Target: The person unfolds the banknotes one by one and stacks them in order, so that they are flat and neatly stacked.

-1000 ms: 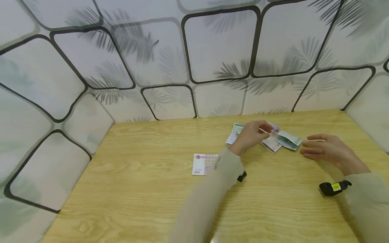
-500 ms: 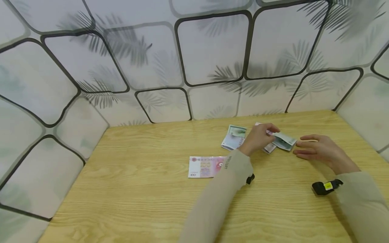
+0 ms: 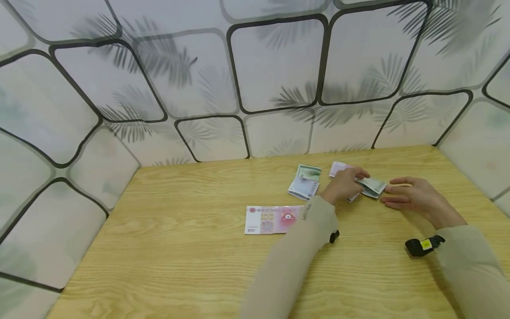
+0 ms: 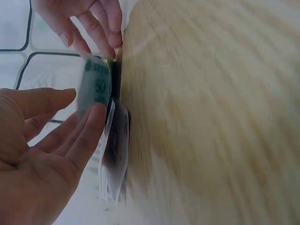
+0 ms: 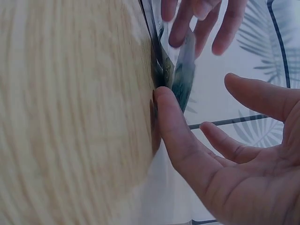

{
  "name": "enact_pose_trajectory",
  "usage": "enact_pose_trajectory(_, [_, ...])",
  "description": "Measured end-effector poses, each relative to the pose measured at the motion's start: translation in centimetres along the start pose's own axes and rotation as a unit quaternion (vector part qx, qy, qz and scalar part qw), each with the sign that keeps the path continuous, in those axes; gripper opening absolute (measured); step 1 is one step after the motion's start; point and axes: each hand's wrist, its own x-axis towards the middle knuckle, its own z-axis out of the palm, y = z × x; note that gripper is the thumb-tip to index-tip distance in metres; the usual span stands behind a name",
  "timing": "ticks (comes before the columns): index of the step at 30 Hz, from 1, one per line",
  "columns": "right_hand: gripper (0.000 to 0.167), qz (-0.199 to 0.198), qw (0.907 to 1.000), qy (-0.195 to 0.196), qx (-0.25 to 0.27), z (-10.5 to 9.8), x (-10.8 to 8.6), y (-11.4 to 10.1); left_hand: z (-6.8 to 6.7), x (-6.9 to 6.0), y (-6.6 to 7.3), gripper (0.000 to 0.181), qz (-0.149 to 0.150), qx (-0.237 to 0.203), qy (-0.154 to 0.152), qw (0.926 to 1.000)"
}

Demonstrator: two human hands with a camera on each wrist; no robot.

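Observation:
A folded green banknote (image 3: 373,186) lies on the table between my hands, with other folded notes beneath and beside it. My left hand (image 3: 343,183) reaches over its left end; in the left wrist view, thumb and fingers stand apart around the green banknote (image 4: 96,84). On the other side, my right hand (image 3: 417,200) has its fingers extended and spread. In the right wrist view one of its fingertips reaches the lower edge of the green banknote (image 5: 184,84). A purple banknote (image 3: 337,168) sticks out behind my left hand, which partly hides the pile.
A pink 100 banknote (image 3: 268,219) lies flat, partly behind my left sleeve (image 3: 299,248). Further back, a green banknote (image 3: 310,172) overlaps a pale folded banknote (image 3: 303,188). A patterned wall (image 3: 279,133) borders the wooden table (image 3: 179,248) at the back.
My left hand has moved right, from above the purple note to the green one, uncovering the notes at its left. The right hand stays near the green note. The view shifts slightly.

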Motion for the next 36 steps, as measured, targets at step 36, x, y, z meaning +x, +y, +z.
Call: enact_pose_trajectory(36, [0.062,-0.064,0.9911,0.093,0.070,0.9,-1.1,-1.0,-1.6,-1.5,-2.3,0.045,0.030,-0.317,0.176,0.9315])
